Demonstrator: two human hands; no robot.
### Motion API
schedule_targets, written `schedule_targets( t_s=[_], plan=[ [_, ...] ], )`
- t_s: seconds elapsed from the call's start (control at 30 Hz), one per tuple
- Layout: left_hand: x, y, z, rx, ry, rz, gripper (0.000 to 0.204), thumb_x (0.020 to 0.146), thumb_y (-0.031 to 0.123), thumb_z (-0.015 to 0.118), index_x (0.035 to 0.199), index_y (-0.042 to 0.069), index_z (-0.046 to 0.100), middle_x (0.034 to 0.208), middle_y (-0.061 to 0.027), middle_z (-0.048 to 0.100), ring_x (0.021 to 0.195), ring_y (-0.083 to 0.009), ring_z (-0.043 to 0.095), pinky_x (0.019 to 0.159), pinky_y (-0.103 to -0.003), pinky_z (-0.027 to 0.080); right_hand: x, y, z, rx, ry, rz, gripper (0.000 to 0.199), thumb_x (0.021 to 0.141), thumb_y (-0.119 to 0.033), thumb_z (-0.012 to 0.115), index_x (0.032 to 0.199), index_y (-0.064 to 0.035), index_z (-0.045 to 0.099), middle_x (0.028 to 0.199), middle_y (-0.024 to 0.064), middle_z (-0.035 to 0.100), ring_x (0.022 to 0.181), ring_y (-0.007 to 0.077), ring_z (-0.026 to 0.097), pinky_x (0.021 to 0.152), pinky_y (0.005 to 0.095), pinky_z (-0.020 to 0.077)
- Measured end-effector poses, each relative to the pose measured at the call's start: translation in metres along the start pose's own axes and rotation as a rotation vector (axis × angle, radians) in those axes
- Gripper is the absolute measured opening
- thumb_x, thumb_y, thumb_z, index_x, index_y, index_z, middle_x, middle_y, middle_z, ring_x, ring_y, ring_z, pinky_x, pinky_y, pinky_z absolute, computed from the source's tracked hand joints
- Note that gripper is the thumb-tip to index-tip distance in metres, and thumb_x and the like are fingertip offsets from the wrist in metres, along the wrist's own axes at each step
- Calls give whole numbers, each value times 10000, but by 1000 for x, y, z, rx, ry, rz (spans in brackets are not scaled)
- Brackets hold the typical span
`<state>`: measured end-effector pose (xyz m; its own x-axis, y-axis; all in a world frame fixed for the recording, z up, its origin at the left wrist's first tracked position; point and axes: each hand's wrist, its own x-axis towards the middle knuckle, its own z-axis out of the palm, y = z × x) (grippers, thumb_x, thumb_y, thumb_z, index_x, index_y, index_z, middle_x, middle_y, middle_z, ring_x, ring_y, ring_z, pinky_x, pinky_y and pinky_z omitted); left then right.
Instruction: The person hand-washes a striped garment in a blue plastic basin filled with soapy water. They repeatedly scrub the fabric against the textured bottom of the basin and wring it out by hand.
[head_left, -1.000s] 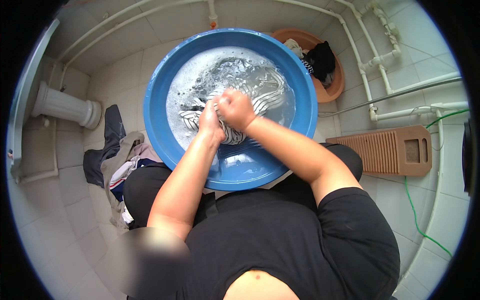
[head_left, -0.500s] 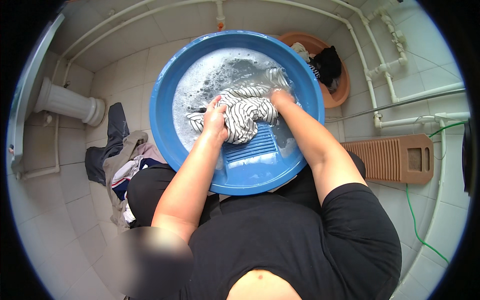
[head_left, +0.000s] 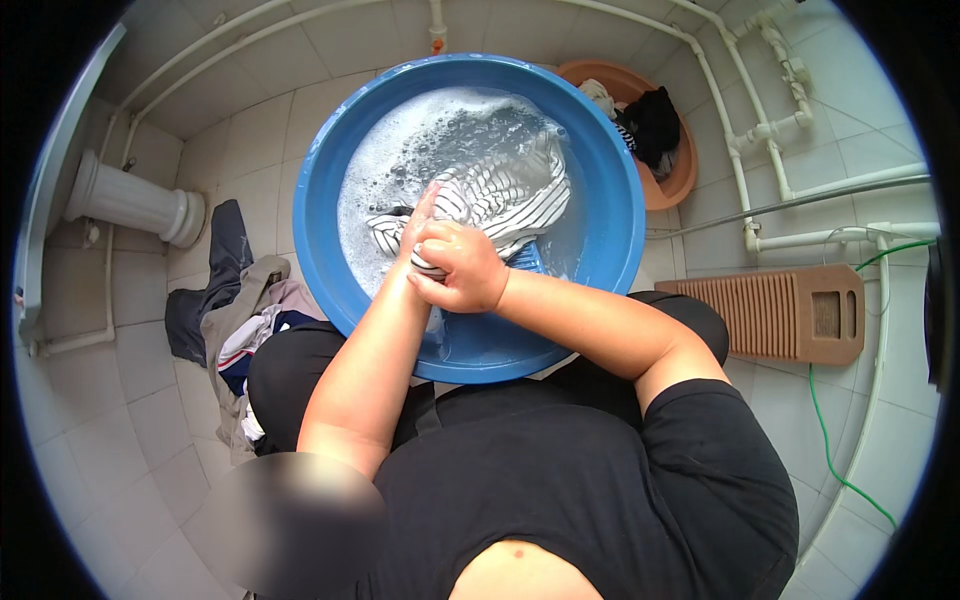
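A black-and-white striped garment [head_left: 515, 190] lies wet in soapy water inside a large blue basin [head_left: 318, 235]. My right hand [head_left: 462, 268] is closed round a fold of its near edge, and a bit of striped cloth shows between the fingers. Just beside it, my left hand [head_left: 418, 222] grips the garment's left part with one finger stretched forward; the right hand partly hides its other fingers. The two hands touch near my left wrist. Below the cloth, a ridged washboard area [head_left: 528, 258] of the basin shows in part.
Dark, beige and white clothes [head_left: 250, 310] lie on the tiled floor at the left. An orange basin [head_left: 684, 185] with laundry stands at the back right. A brown washboard [head_left: 765, 312] rests right of my knee. White pipes [head_left: 738, 150] line the wall.
My right hand has come out of the water at the basin's right side and moved left and nearer, to the cloth beside my left hand. The garment now spreads flatter toward the right.
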<state>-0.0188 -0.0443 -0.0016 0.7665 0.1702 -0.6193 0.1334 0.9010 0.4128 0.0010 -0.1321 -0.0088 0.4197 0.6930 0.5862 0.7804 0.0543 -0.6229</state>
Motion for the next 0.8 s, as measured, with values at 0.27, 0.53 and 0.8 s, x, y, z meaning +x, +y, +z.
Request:
schedule_targets(
  t_s=[0.27, 0.53, 0.8],
  plan=[
    [29, -22, -18, -22, 104, 37, 308, 882, 366, 475, 864, 71, 566, 752, -63, 590, 707, -179, 574, 649, -318, 486, 7, 26, 2, -167, 239, 462, 214, 729, -275, 590, 653, -75, 596, 701, 132, 595, 612, 304, 574, 542, 369, 464],
    [24, -18, -15, 90, 177, 1, 337, 899, 380, 410, 950, 73, 540, 878, -85, 588, 809, -197, 580, 689, -324, 487, 8, 41, 5, -174, 226, 414, 264, 754, -253, 618, 656, -20, 545, 643, 181, 555, 597, 359, 552, 548, 390, 444],
    [49, -10, -29, -23, -70, 131, 388, 894, 356, 465, 1086, 18, 474, 1055, -173, 585, 991, -279, 567, 903, -445, 435, -31, 191, -75, -201, 382, 1075, 565, 796, -545, 523, 972, -8, 532, 967, 212, 595, 891, 356, 569, 782, 398, 433]
  ],
)
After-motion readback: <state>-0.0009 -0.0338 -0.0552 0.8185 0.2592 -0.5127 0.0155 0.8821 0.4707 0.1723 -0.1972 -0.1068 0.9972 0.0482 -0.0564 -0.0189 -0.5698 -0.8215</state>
